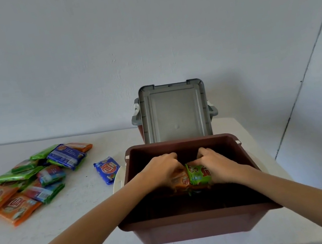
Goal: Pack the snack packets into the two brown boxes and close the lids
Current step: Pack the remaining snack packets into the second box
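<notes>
Both hands reach inside the open brown plastic box [194, 222] near the white tabletop's [85, 209] front edge: the left hand [161, 169] grips an orange snack packet [179, 180], the right hand [216, 162] a green snack packet [196, 174]. A grey lid [175, 113] stands behind, against a second brown box [141, 134]. A lone blue packet [107, 170] lies beside the box; a heap of orange, green and blue packets [29, 182] sits by the left edge. Labels are unreadable.

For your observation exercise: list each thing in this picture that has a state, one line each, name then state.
Near brown box: open, both hands inside.
Grey lid: raised, upright behind it.
Left hand: grip on orange packet.
Right hand: grip on green packet.
Blue packet: lying alone on table.
Packet pile: unpacked, loose.
</notes>
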A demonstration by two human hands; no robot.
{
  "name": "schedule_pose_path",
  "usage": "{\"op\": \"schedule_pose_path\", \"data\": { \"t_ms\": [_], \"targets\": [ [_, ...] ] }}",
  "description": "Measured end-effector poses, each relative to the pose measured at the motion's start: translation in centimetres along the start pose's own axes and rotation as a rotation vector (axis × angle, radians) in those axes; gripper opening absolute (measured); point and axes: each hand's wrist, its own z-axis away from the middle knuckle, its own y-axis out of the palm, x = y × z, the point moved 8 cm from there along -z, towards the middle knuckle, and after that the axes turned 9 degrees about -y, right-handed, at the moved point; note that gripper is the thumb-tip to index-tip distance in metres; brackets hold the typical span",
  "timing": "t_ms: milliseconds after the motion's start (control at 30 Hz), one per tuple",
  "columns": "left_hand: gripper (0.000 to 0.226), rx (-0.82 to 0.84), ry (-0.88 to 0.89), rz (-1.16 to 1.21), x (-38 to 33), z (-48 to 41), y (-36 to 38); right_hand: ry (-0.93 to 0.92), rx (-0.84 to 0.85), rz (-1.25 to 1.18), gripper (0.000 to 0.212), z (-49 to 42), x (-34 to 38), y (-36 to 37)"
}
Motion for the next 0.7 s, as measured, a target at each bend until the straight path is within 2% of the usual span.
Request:
{"op": "schedule_pose_path", "data": {
  "t_ms": [100,167,300,367,500,700],
  "targets": [
    [0.058,-0.031,0.015,-0.010,-0.2,0.0,-0.3,-0.003,-0.101,0.122,0.056,0.0,0.5,-0.6],
    [0.057,-0.034,0.022,0.001,-0.1,0.1,-0.3,0.012,-0.082,0.145,0.057,-0.2,0.4,-0.5],
    [0.052,-0.024,0.007,0.185,0.7,0.2,-0.7,0.056,-0.012,-0.014,0.063,-0.4,0.1,-0.7],
    [0.040,-0.089,-0.018,0.366,1.8,0.5,-2.0,0.033,-0.057,-0.087,0.061,-0.8,0.8,-2.0],
    [0.016,-0.366,-0.114,0.596,5.7,2.1,-6.1,-0.053,-0.156,-0.163,0.054,-2.9,2.8,-5.8],
    [0.016,-0.483,-0.314,0.654,14.2,5.9,-8.3,-0.184,-0.255,-0.267,0.048,-9.5,7.5,-10.2]
  ]
}}
